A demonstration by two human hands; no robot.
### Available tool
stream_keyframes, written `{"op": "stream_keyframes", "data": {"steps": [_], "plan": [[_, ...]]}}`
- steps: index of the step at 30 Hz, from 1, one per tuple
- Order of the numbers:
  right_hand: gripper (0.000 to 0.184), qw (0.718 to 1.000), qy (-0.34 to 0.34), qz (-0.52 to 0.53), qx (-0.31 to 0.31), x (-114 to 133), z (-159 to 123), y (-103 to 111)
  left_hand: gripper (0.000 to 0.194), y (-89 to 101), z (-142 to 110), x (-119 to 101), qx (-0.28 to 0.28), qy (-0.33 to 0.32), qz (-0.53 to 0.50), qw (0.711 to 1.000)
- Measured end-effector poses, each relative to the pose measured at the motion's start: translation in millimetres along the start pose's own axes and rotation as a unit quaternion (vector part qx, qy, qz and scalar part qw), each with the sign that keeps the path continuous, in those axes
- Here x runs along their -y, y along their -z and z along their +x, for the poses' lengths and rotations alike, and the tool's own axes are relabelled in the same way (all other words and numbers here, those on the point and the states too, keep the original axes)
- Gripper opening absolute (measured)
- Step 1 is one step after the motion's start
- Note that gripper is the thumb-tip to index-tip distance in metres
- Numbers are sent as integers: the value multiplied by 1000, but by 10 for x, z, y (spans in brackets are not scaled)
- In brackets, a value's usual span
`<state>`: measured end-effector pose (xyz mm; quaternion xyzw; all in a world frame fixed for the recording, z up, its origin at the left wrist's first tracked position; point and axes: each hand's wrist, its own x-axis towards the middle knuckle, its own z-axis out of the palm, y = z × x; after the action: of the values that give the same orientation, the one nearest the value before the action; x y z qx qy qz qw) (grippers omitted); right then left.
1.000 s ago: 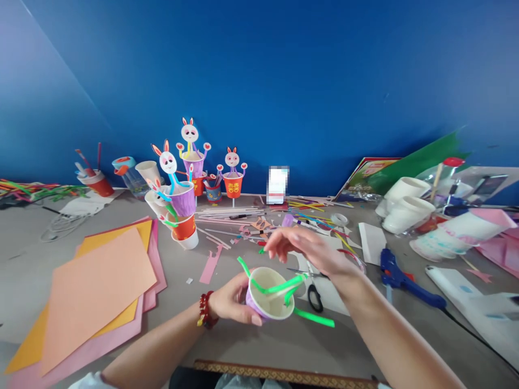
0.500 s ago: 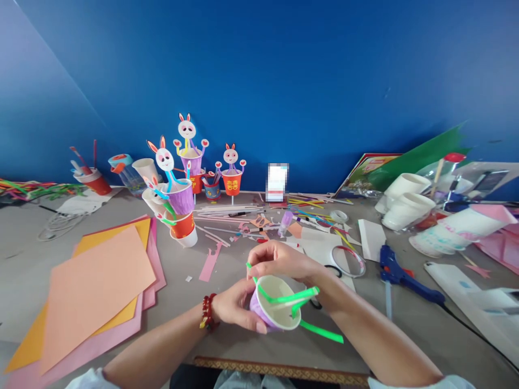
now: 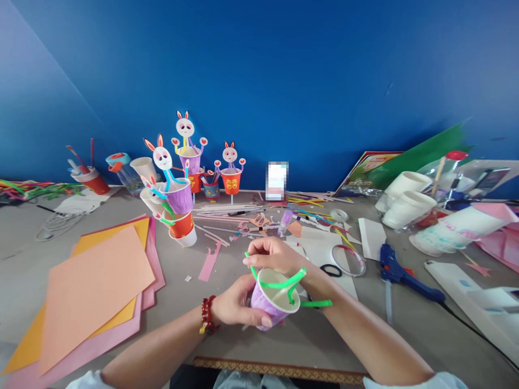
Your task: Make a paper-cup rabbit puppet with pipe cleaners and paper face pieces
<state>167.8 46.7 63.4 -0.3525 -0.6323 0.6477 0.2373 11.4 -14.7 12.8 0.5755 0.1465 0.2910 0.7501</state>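
A paper cup (image 3: 265,302) with a purple-coloured outside is held over the front of the table, tilted, its white inside partly showing. My left hand (image 3: 241,307) wraps round the cup's left side, thumb across the front. Bright green pipe cleaners (image 3: 284,283) stick out of the cup: one bends up above the rim, another juts out on the right. Above the cup's left rim, my right hand (image 3: 270,253) pinches the green end that pokes out there. Paper and a black ring-shaped handle (image 3: 331,270) lie behind my right forearm.
Coloured paper sheets (image 3: 97,286) lie left. Rabbit figures on cups (image 3: 178,197) stand behind them. Paper scraps and straws are strewn mid-table. A tape roll (image 3: 347,261), a blue glue gun (image 3: 405,275) with its cord and white paper cups (image 3: 407,208) are on the right.
The cup has tipped more upright, showing more of its purple side. The green ends on the right have swung up and left. My right hand has shifted slightly up and left, still pinching.
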Motion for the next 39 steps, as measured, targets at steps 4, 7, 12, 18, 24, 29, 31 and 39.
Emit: {"op": "stream_keyframes", "data": {"steps": [4, 7, 12, 18, 24, 29, 31, 39], "plan": [[33, 1000, -13, 6, -4, -17, -3, 7, 62, -21, -24, 21, 37, 9, -73, 997], [33, 999, -30, 15, 9, -39, 0, -26, 65, -34, -27, 36, 53, 11, -98, 994], [36, 1000, 11, -9, -18, 24, -83, 41, 60, -37, -8, 25, 25, 9, -134, 991], [57, 982, 163, -56, 71, 328, -431, 407, 62, -9, -8, 11, -9, -12, -122, 992], [32, 968, 185, -160, 44, 480, -538, 364, 65, -27, -3, 25, -10, -46, -116, 992], [28, 970, 166, -175, -10, 439, -463, 295, 63, -58, 3, 24, -59, -90, -70, 992], [27, 970, 155, -184, -39, 428, -445, 279, 67, -67, 2, 35, -80, -99, -53, 990], [29, 966, 124, -216, -71, 415, -434, 216, 80, -25, -50, 97, -108, -81, -21, 991]]}}
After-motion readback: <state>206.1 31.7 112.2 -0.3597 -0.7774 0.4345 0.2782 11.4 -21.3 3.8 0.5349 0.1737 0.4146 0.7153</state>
